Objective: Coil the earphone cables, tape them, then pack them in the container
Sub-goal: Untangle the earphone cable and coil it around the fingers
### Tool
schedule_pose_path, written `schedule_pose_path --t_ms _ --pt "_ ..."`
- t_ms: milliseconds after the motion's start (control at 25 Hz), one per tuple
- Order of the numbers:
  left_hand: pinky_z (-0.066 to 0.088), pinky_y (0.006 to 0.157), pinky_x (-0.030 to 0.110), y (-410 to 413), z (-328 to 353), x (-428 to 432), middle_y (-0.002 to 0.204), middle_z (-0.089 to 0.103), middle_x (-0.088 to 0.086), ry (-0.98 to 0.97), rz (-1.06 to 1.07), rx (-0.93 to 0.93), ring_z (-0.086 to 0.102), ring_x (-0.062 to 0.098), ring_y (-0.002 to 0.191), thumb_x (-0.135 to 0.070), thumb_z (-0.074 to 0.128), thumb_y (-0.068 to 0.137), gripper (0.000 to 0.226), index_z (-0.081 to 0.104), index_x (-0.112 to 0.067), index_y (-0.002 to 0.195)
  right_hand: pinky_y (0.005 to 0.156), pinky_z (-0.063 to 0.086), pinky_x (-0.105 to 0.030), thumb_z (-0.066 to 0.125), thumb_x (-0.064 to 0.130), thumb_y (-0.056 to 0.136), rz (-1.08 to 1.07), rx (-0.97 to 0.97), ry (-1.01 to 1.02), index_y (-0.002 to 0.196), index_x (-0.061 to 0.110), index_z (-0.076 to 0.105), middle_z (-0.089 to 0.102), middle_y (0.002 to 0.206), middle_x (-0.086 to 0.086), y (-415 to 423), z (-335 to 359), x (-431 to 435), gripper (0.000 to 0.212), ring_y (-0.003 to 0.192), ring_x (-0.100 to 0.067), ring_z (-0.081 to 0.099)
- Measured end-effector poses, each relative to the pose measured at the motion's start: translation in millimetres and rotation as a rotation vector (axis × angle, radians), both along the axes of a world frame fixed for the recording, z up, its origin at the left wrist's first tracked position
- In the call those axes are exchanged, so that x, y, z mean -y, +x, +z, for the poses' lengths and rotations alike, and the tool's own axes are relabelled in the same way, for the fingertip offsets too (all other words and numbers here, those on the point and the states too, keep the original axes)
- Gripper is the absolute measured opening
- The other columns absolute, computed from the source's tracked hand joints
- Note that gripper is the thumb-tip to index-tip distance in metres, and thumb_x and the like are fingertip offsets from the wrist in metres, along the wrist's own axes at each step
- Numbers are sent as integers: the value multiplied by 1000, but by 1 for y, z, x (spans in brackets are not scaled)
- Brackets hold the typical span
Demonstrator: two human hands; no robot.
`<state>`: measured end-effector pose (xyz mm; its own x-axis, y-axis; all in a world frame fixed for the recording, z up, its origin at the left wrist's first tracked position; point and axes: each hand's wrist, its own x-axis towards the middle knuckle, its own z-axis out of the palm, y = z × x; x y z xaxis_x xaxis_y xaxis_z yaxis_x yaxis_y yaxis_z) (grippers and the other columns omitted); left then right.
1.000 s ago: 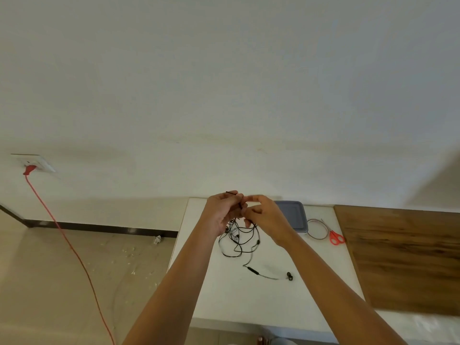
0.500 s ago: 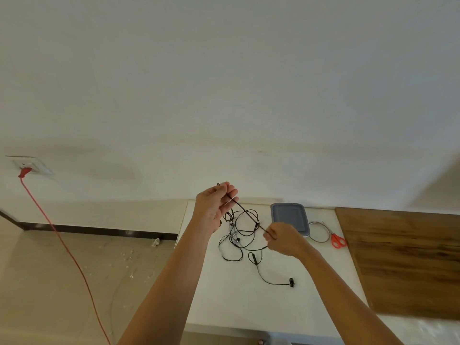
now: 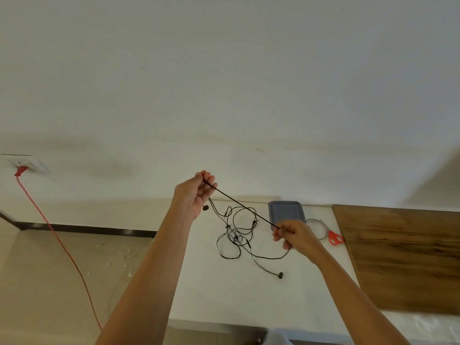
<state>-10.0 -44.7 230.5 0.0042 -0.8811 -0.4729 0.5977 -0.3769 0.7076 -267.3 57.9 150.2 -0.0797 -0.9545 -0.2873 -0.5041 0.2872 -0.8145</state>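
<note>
Head view: both arms reach out over a white surface (image 3: 224, 295), and a straight length of black earphone cable (image 3: 244, 207) is drawn tight between the two hands. The left hand (image 3: 196, 195) is raised up and to the left of the grey-blue container (image 3: 286, 211), its fingers curled round the upper end of the cable. One earbud (image 3: 205, 207) dangles just under that palm. The right hand (image 3: 295, 235) sits just in front of the container, covering its near edge, and pinches the lower end of the taut stretch between thumb and fingertips. A slack length of cable leaves the underside of this hand.

The rest of the cable lies in a loose tangle (image 3: 239, 235) on the surface to the left of the container. Another earbud (image 3: 280, 275) rests on the surface nearer the camera than the container.

The container stands closed at the far edge. Just right of it lies a thin pale ring (image 3: 316, 229), with orange-handled scissors (image 3: 334, 237) touching the ring's right side. Farther right of the container is a brown wooden board (image 3: 403, 257). Far to the left of the container, a red cord (image 3: 62, 245) runs from a wall socket (image 3: 27, 164) down over the floor.
</note>
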Motion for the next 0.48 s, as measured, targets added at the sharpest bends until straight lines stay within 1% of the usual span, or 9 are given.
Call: schedule_pose_path --t_ms 80,160,200,240,280,320,360,400,480 --pt "61 63 29 6 0 2 69 64 6 -7 6 19 64 13 63 -8 53 97 14 63 -2 90 52 48 -21 48 0 92 -26 -151 56 77 11 69 72 75 -2 -17 -13 -8 28 60 -10 63" --pt "61 65 29 11 -1 5 68 61 6 -10 3 37 59 12 60 -5 55 96 10 62 -3 89 52 48 -22 46 -1 90 -34 -315 114 73 11 68 72 74 -3 -31 -20 -12 30 67 -14 65" --pt "61 67 30 14 -3 6 68 61 6 -7 3 42 58 12 59 -5 55 95 10 62 -4 89 54 50 -24 46 0 90 -20 -411 172 72 13 67 72 75 -3 -37 -21 -12 30 67 -16 63" --pt "61 68 31 15 -6 7 68 61 6 -1 3 43 59 12 58 -4 55 95 10 62 -4 88 60 54 -27 49 2 90 2 -509 259 72 15 66 72 77 -3 -42 -21 -12 28 67 -17 62" --pt "61 69 31 16 -9 8 69 61 6 6 2 45 59 12 57 -5 54 96 11 62 -4 89 69 56 -30 52 5 90 24 -605 368 76 16 66 72 82 -2 -47 -21 -12 23 71 -16 62" --pt "61 68 31 16 -11 8 69 62 5 14 -1 47 60 11 56 -5 53 96 11 62 -3 89 77 56 -31 55 8 91 44 -695 472 84 16 67 71 88 -1 -51 -20 -12 16 77 -16 63" --pt "61 66 31 15 -14 8 69 62 5 21 -3 48 60 11 55 -5 52 97 12 62 -3 89 80 53 -30 57 11 92 54 -781 564 94 16 66 70 92 1 -53 -19 -14 11 83 -16 64" --pt "61 64 30 15 -16 8 68 62 5 28 -4 48 61 11 54 -5 52 97 13 62 -3 89 78 50 -28 56 13 93 52 -862 636 100 16 65 68 93 2 -54 -20 -15 11 85 -15 63" --pt "60 61 31 13 -20 7 68 63 5 40 -8 49 61 12 53 -6 51 97 14 62 -3 89 72 48 -25 49 15 96 -4 -948 714 101 16 65 68 92 5 -58 -22 -17 17 84 -13 64"
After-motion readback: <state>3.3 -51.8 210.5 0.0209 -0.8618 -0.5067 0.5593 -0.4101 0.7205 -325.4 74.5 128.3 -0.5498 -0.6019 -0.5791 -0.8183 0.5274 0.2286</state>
